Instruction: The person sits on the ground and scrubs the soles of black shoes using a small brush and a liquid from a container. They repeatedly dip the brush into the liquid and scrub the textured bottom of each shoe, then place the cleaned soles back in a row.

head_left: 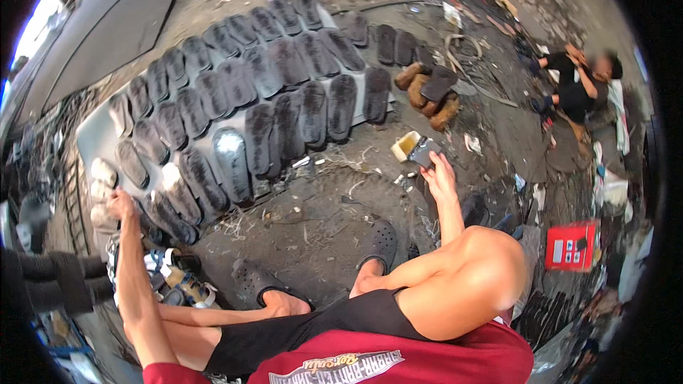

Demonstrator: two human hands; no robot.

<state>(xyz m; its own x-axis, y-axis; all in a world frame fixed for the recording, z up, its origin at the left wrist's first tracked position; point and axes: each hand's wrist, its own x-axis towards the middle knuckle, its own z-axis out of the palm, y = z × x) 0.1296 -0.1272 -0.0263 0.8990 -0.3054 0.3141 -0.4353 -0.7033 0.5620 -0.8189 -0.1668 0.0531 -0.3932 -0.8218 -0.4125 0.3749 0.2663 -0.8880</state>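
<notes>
The person squatted on a dirty floor [313, 220] in black clogs, knees bent, both forearms stretched forward. The left hand [119, 204] reached out to the left end of a grey board [92, 135] lying on the floor and rested on a pale shoe sole [102, 171] there; its grip looked closed over the sole's edge, though the fisheye bend and the small size left that uncertain. Across the board lay rows of dark shoe soles [270, 92], side by side and overlapping, most of them blackish with a rough, dusty middle, and a few lighter ones at the left.

The right hand [440, 171] was raised over the floor to the right of the board, its grip shut around a brush [425, 151] whose dark head met the rim of a small open tin [407, 145] with yellowish contents. The tin stood on the floor just below the right end of the rows.

Beyond the tin a heap of brown soles [427, 92] sat near the board's far corner. A red box [571, 245] lay on the floor at the right, beside the right knee. Another person [580, 82] in dark clothes sat well apart at the upper right. Scraps and litter were scattered around the board.
</notes>
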